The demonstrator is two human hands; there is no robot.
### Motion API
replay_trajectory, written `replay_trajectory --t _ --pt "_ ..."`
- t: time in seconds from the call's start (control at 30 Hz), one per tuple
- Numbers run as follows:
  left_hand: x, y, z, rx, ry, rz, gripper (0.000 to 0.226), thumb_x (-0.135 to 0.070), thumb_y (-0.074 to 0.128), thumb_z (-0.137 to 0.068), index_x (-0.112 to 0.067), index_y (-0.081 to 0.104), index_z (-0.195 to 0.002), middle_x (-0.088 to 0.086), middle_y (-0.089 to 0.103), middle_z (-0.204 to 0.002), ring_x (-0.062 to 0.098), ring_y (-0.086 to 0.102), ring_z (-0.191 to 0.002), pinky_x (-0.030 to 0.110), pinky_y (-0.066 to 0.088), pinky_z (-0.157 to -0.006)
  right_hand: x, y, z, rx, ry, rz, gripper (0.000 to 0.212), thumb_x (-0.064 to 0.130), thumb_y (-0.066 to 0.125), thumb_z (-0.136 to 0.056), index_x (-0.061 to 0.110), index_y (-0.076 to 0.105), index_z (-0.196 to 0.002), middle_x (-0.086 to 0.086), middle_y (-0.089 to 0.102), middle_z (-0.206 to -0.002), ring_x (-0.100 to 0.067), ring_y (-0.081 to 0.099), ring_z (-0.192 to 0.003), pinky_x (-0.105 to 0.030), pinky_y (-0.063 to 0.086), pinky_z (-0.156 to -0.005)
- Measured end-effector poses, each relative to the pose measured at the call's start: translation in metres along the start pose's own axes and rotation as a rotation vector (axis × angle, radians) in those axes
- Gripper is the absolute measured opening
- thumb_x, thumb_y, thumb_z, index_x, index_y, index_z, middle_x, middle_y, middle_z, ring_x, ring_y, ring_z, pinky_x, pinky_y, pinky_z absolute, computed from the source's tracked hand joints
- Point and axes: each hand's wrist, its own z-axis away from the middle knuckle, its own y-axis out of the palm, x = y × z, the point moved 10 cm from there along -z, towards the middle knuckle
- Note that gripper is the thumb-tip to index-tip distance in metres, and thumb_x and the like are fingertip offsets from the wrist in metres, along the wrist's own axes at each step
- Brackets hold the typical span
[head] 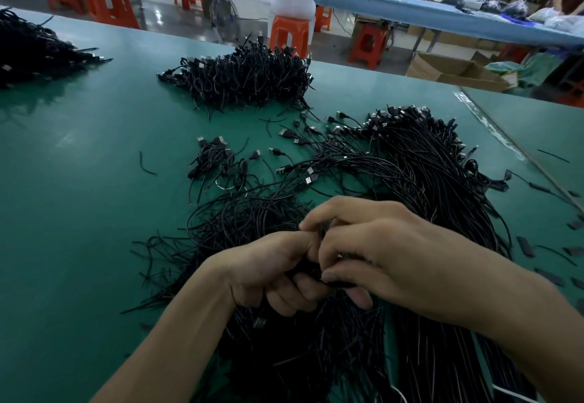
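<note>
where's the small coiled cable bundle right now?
Head view, left of centre on the green table: the small coiled bundle lies apart from the big piles, between the far heap and the loose cables nearer the camera.

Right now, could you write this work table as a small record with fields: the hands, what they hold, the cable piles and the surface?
left: left hand grips the black cable bundle, fingers curled round it
right: right hand pinches the same bundle, fingertips close to the left hand
back centre: coiled cable pile
right side: long USB cables, plugs at the far end
middle: small group of coiled cables
surface: green table
</note>
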Motion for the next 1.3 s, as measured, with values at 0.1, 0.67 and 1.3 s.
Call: replay_trajectory --t 0.1,0.67,1.3 --pt "-0.001 0.002 0.000 0.015 -0.010 -0.011 0.048 -0.028 0.033 -0.084 -0.018 0.079 -0.095 -0.012 0.028 -0.052 0.001 0.016 -0.040 0.014 0.012 -0.035 0.001 0.000 0.000 -0.003 0.018 0.009 0.008 0.035 0.065 -0.093 0.032 0.061 -0.086 0.025 0.046 -0.115 -0.003 0.053 -0.104 -0.034 0.053 -0.080" --pt "-0.005 -0.024 0.004 -0.218 0.080 -0.071 0.036 -0.030 0.038 -0.078 -0.022 0.070 -0.064 -0.008 0.031 -0.055 0.003 0.021 -0.041 0.014 0.017 -0.036 -0.015 0.002 -0.005 -0.018 0.103 -0.007 0.017 0.033 0.062 -0.094 0.031 0.053 -0.080 0.016 0.049 -0.090 -0.003 0.055 -0.083 -0.033 0.052 -0.073" --pt "-0.008 -0.028 -0.001 -0.251 0.138 0.071 0.018 -0.019 0.037 -0.087 -0.016 0.052 -0.076 -0.004 0.038 -0.056 0.003 0.028 -0.038 0.011 0.021 -0.035 0.002 -0.005 -0.002 -0.139 -0.044 0.185 0.019 0.014 0.064 -0.092 0.025 0.048 -0.091 0.012 0.050 -0.081 -0.008 0.044 -0.073 -0.033 0.048 -0.062"
